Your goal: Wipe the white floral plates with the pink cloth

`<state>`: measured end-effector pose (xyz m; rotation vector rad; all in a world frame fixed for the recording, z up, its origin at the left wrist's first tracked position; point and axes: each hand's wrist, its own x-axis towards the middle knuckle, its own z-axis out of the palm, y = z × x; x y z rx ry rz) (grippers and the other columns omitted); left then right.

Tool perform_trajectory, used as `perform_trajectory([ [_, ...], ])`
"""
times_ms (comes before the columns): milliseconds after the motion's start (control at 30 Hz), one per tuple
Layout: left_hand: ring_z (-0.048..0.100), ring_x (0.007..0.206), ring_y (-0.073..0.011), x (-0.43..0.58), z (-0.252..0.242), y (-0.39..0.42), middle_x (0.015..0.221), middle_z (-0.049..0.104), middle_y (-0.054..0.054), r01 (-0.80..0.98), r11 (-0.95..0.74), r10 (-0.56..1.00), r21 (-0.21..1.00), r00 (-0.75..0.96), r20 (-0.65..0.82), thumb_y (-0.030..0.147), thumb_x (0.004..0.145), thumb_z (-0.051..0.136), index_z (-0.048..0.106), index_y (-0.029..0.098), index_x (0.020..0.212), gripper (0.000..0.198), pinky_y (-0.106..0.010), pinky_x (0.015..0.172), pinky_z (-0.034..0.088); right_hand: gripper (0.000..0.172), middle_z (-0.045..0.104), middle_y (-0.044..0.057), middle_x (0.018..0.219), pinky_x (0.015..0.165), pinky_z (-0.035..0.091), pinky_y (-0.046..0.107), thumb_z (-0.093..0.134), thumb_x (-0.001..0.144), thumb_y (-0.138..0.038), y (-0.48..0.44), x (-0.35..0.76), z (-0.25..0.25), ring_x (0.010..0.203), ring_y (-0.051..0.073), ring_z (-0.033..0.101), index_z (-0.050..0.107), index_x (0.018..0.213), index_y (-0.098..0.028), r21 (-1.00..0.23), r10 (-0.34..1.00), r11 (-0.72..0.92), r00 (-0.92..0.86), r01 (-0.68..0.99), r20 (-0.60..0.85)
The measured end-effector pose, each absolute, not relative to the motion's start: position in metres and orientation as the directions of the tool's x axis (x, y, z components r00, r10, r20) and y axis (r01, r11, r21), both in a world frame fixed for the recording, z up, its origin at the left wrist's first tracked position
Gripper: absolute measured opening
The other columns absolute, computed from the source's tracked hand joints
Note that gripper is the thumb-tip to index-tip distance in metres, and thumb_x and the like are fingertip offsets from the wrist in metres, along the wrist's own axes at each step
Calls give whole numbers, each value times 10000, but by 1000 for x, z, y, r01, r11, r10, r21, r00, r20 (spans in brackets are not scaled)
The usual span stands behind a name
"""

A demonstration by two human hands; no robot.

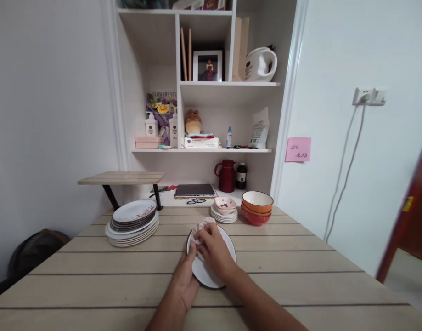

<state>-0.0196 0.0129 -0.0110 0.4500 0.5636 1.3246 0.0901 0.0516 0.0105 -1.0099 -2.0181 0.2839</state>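
Observation:
In front of me is a white plate (pixel 208 273) with a dark rim, close above or on the wooden table (pixel 279 285); I cannot tell if it touches. My left hand (pixel 185 276) grips the plate's left edge, thumb on top and the other fingers hidden beneath. My right hand (pixel 214 248) is closed on a pale pink cloth (pixel 198 228), which lies against the upper left of the plate. Part of the plate is covered by my right hand and forearm.
Stacked plates (pixel 135 212) stand left, beside a small raised shelf (pixel 123 178). Behind my hands sit small dishes (pixel 224 216) with a patterned bowl (pixel 225 204), and stacked orange and red bowls (pixel 256 209). Farther back are a laptop (pixel 195 190), glasses (pixel 196 201) and a red jug (pixel 227 176).

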Motion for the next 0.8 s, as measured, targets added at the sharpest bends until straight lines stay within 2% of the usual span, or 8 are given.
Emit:
perform_trajectory([
  [100, 667, 1024, -278, -18, -13, 14, 1116, 707, -164, -765, 202, 979, 611, 134, -156, 323, 802, 657, 535, 150, 1300, 542, -411, 936, 496, 288, 508, 45, 1044, 802, 387, 272, 545, 720, -65, 61, 98, 19, 937, 189, 493, 612, 950, -224, -406, 748, 608, -321, 682, 582],
  [267, 665, 1028, -290, -25, -17, 19, 1101, 707, -189, -791, 151, 983, 593, 56, -176, 321, 811, 640, 486, 112, 1338, 587, -429, 941, 491, 259, 513, 50, 1102, 609, 307, 244, 504, 750, -114, 53, 127, 22, 770, 148, 518, 581, 972, -222, -310, 895, 419, -331, 853, 300],
  [333, 660, 1038, -294, -28, -18, 20, 1105, 706, -187, -793, 140, 986, 593, 53, -161, 329, 805, 646, 491, 119, 1336, 592, -439, 949, 485, 293, 518, 50, 1088, 589, 282, 245, 549, 680, -108, 44, 131, 20, 737, 143, 512, 578, 952, -215, -272, 884, 465, -427, 843, 188],
  [400, 650, 1058, -294, -30, -17, 20, 1123, 702, -179, -794, 154, 986, 588, 89, -138, 346, 805, 645, 518, 130, 1317, 569, -441, 968, 472, 327, 525, 41, 1053, 597, 294, 241, 567, 612, -87, 36, 126, 18, 747, 145, 514, 578, 914, -211, -303, 819, 570, -559, 764, 132],
  [500, 632, 1096, -284, -29, -17, 22, 1160, 688, -168, -800, 176, 984, 573, 147, -96, 398, 822, 614, 566, 128, 1272, 527, -416, 1008, 446, 384, 533, 29, 1071, 687, 357, 237, 539, 598, -69, 32, 110, 19, 871, 168, 533, 562, 949, -224, -437, 700, 695, -675, 571, 232],
  [567, 620, 1119, -276, -28, -18, 25, 1181, 681, -155, -805, 183, 983, 565, 166, -82, 431, 829, 593, 567, 150, 1275, 528, -406, 1028, 430, 508, 550, 34, 1103, 774, 375, 253, 526, 611, -65, 36, 101, 21, 959, 187, 529, 516, 1091, -233, -491, 714, 691, -607, 531, 349],
  [667, 600, 1150, -284, -26, -20, 27, 1203, 671, -150, -784, 228, 973, 578, 202, -111, 472, 820, 586, 535, 189, 1314, 572, -426, 1041, 415, 638, 552, 48, 1186, 811, 370, 258, 518, 663, -74, 45, 101, 26, 1023, 193, 528, 407, 1267, -244, -511, 802, 596, -432, 619, 413],
  [800, 576, 1179, -307, -25, -19, 25, 1248, 638, -174, -779, 220, 975, 587, 179, -128, 512, 793, 600, 493, 179, 1351, 659, -457, 1043, 407, 419, 555, 43, 1159, 695, 347, 251, 459, 797, -146, 49, 118, 36, 924, 187, 573, 506, 1187, -291, -333, 899, 394, -284, 857, 332],
])
